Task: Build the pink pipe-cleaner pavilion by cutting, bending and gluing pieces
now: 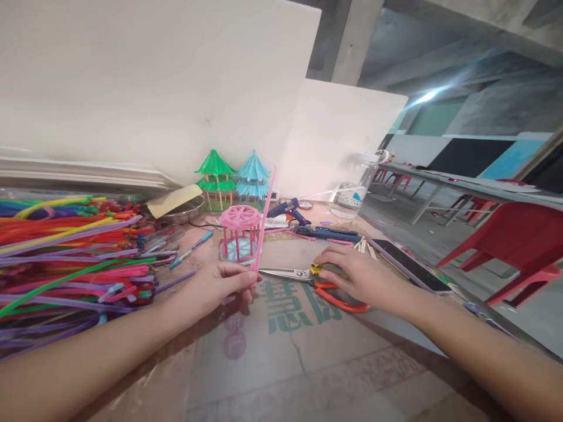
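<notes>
Upright between the thumb and fingers of my left hand [235, 281] are pink pipe cleaners [263, 228]. My right hand [345, 272] curls over the handle of a pair of scissors [303, 274] with orange and yellow grips; its fingers partly hide the handle. The blades point left, toward my left hand. Just behind that hand stands a small pink pavilion frame [240, 231] with posts and a spoked top on a pale blue round base. Farther back are a green pavilion model [214, 176] and a light blue one [253, 176], each with tiered roofs.
Bundled colourful pipe cleaners [74, 258] fill the left side. Behind are a metal bowl [189, 211], a blue glue gun [288, 210], dark blue pliers [325, 234] and a clear jug [352, 193]. A phone [409, 265] lies at the right; a red chair [505, 246] stands beyond.
</notes>
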The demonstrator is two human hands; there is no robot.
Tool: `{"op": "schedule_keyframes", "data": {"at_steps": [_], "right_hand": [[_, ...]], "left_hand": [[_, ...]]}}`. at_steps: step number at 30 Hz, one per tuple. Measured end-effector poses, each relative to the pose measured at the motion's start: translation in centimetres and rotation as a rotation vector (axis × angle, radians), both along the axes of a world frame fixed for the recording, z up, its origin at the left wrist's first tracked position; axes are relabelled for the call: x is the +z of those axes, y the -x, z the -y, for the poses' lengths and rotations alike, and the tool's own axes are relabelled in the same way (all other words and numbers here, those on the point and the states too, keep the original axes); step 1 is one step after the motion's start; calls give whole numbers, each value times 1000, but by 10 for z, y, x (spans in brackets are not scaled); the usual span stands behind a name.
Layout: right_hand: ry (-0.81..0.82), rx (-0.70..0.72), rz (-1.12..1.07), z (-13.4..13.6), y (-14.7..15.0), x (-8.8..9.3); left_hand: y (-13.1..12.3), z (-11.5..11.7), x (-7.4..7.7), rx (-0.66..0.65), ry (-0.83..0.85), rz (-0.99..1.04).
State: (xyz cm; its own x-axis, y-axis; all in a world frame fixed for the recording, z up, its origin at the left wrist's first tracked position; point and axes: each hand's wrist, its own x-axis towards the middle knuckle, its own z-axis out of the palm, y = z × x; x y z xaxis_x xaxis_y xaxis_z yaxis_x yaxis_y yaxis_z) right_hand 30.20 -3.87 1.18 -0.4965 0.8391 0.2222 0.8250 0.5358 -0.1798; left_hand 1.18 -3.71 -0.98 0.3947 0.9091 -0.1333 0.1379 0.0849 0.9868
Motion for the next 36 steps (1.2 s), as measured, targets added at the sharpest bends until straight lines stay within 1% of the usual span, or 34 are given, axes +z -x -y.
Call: {"op": "schedule_keyframes", "data": {"at_steps": [3,6,9,12,16,18,22,25,27,30,33,36], "right_hand": [[89,-13,43,2,-6,3],[201,16,49,4,-8,7],[251,58,44,4,-9,6],[228,109,71,6,-6,2],[129,75,170,12,0,1],[119,76,147,12,0,3],[215,113,30,4,-14,13],[314,131,-69,-2,-28,20],[353,146,-119,-2,-32,23],[378,152,-126,3,-27,25],[381,150,-56,10,-16,26],[364,213,-44,14,-5,30]], "left_hand": [[0,0,0,-3,-27,-14],[0,1,1,4,-63,-89],[-1,4,5,14,-124,-161],[-2,7,9,16,-157,-195],[-4,8,10,39,-144,-186],[-3,8,10,40,-150,-169],[-2,7,10,47,-174,-150],[-2,7,11,78,-160,-151],[-2,7,12,86,-149,-145],[-3,8,13,85,-137,-131],[-4,9,12,81,-152,-132],[-4,9,12,71,-168,-129]]}}
